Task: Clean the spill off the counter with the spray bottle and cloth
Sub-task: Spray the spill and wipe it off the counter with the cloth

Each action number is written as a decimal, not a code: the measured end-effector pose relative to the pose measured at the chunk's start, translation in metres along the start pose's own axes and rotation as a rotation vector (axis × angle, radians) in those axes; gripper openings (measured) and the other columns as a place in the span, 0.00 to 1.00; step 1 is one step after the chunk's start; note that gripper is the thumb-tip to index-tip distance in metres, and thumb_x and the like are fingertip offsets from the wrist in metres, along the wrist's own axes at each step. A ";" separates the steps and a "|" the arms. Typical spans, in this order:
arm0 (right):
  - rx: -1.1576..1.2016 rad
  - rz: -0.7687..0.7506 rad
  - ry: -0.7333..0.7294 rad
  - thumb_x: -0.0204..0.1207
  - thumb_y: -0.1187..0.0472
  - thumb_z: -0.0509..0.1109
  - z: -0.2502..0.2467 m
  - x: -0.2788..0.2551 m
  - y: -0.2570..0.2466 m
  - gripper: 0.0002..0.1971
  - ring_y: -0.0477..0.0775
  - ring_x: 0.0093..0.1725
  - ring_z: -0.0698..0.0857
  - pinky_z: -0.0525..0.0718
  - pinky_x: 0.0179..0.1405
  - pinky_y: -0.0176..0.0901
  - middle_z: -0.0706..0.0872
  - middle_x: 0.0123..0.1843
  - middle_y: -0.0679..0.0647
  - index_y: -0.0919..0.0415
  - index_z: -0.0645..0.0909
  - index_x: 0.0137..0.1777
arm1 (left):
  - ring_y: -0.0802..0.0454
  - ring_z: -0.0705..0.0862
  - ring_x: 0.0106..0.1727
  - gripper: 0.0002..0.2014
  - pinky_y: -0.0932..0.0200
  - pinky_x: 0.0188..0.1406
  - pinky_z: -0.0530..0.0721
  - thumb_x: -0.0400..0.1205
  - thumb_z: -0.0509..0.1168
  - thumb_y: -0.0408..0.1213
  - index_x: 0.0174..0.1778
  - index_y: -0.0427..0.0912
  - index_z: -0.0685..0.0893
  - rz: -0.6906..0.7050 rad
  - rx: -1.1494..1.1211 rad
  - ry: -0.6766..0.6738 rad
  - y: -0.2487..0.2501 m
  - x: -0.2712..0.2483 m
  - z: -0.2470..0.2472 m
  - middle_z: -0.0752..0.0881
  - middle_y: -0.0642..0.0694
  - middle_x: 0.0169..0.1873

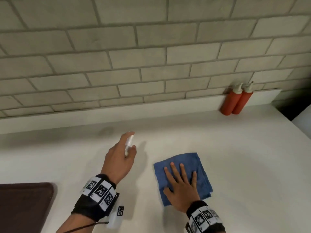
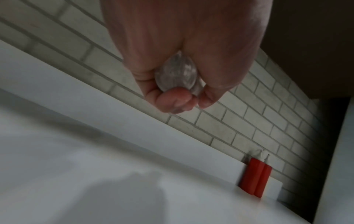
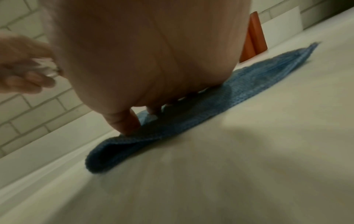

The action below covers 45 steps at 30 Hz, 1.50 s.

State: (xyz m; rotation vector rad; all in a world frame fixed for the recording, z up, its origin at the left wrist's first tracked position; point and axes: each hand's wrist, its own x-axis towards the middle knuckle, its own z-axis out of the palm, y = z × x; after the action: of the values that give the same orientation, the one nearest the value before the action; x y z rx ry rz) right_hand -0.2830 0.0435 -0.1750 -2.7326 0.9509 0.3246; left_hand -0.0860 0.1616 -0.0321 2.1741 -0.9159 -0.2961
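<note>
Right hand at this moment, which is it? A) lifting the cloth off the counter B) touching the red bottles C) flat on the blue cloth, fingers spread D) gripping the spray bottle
C: the right hand lies flat with spread fingers on the blue cloth, which rests on the counter; the left hand holds the spray bottle, and the red bottles stand untouched by the wall.

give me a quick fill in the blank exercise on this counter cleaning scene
1. The left hand grips a small clear ____.
2. The right hand rests flat on a folded ____ cloth.
3. Two ____ squeeze bottles stand against the tiled wall.

Missing words: spray bottle; blue; red
</note>
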 end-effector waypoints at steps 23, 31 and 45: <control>0.168 0.133 -0.118 0.83 0.35 0.47 -0.094 0.193 0.026 0.37 0.63 0.86 0.33 0.32 0.74 0.85 0.34 0.89 0.47 0.43 0.39 0.88 | 0.40 0.87 0.58 0.19 0.58 0.50 0.75 0.87 0.63 0.40 0.74 0.58 0.75 0.039 0.005 -0.143 0.010 0.136 0.023 0.86 0.40 0.50; 0.031 -0.299 -0.170 0.64 0.32 0.29 -0.049 0.135 -0.081 0.46 0.62 0.86 0.30 0.20 0.70 0.79 0.34 0.89 0.47 0.43 0.40 0.87 | 0.41 0.85 0.56 0.21 0.55 0.52 0.76 0.86 0.63 0.41 0.76 0.60 0.74 -0.081 0.027 0.007 -0.029 0.123 -0.013 0.85 0.43 0.48; 0.074 -0.062 -0.251 0.82 0.35 0.53 -0.097 0.231 -0.090 0.38 0.65 0.87 0.35 0.36 0.75 0.85 0.34 0.89 0.47 0.43 0.41 0.87 | 0.48 0.81 0.39 0.19 0.53 0.43 0.78 0.87 0.62 0.45 0.73 0.67 0.72 -0.146 0.009 0.090 -0.063 0.052 -0.064 0.82 0.47 0.38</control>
State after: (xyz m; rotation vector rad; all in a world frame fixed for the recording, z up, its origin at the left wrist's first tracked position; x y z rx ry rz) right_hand -0.0367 -0.0495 -0.1349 -2.5712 0.7928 0.5927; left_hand 0.0139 0.1897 -0.0294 2.2473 -0.7116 -0.2622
